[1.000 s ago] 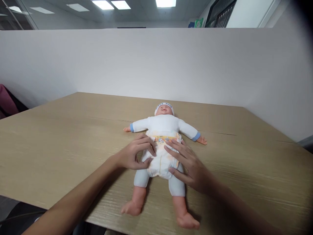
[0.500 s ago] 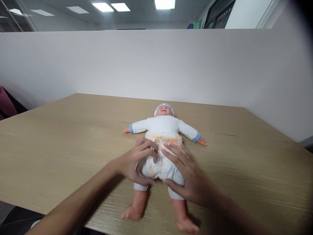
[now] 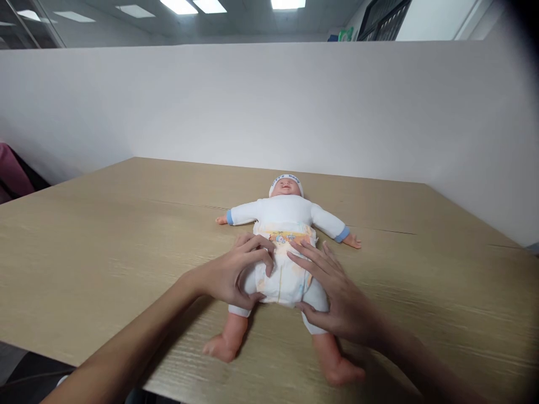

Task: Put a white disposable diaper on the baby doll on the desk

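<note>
A baby doll [image 3: 284, 210] in a white suit with blue cuffs and a white headband lies on its back, its feet toward me. Around its waist is a white diaper [image 3: 282, 280] with an orange printed band at the front. My left hand [image 3: 242, 269] rests at the diaper's left side, fingers curved and apart, thumb near the leg opening. At the right side my right hand [image 3: 324, 286] lies with fingers spread over the diaper's edge and thumb by the doll's thigh. Neither hand grips anything that I can make out.
The wooden table [image 3: 105, 235] extends under and around the doll. Behind it stands a white partition [image 3: 252, 106]. Something dark pink [image 3: 14, 171] is at the far left, beyond the table edge.
The doll's legs have spread wider apart, and its feet have shifted outward. My right hand has moved slightly right, and the diaper's lower front shows more between my hands.
</note>
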Demonstrator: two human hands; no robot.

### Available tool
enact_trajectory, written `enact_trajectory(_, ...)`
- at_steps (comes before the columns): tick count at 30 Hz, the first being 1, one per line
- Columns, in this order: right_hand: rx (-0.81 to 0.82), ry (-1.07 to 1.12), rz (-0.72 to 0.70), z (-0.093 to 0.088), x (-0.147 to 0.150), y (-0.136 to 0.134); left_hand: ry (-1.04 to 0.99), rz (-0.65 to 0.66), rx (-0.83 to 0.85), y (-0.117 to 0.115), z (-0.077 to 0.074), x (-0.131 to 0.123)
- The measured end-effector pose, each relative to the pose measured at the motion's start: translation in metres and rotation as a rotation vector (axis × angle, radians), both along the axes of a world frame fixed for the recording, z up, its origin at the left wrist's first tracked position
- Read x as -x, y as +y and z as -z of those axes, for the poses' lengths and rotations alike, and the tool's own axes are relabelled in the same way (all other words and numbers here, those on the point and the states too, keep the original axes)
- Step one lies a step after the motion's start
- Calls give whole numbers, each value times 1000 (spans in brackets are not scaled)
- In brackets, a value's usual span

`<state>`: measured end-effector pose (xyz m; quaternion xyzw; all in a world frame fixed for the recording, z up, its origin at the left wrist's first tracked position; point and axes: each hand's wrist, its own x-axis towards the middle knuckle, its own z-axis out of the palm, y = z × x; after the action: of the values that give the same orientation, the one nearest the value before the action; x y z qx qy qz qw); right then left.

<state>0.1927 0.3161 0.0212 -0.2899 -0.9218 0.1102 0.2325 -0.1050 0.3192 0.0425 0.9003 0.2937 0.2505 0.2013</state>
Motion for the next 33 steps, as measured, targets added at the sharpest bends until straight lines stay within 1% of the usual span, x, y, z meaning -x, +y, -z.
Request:
enact_trajectory(2,30,27,-38,-3,-2,0,-35,9,19,0,0,1)
enact_trajectory(4,76,102,-72,-6,-5,2,-104,16,33,1,0,2)
enact_trajectory(6,103,224,-43,-6,-9,8,-196,-16,24,4,1,3)
enact_trajectory(7,97,293,15,-5,-11,12,-247,-59,6,6,3,4)
enact_trajectory(9,36,419,193,0,-18,24,-334,-210,-47,12,7,7)
enact_trajectory(11,-60,476,390,9,-27,40,-357,-426,-117,20,14,13)
enact_trajectory(12,-106,466,469,15,-34,49,-330,-534,-158,25,19,17)
enact_trajectory(14,-199,380,558,28,-47,67,-215,-718,-233,36,28,28)
enact_trajectory(15,-229,335,575,35,-54,75,-149,-779,-262,41,34,34)
enact_trajectory(17,-223,268,575,47,-65,88,-44,-859,-281,52,46,47)
enact_trajectory(20,-135,238,555,59,-74,97,32,-896,-224,65,60,64)
enact_trajectory(23,-95,259,540,59,-75,97,31,-879,-120,70,67,71)
enact_trajectory(25,-69,287,538,55,-72,95,7,-890,-91,69,66,69)
enact_trajectory(28,48,328,525,48,-66,89,-20,-919,-78,64,59,59)
enact_trajectory(30,147,365,522,44,-60,84,-28,-913,-2,58,54,52)
enact_trajectory(33,301,435,537,41,-52,77,-65,-878,165,49,45,41)
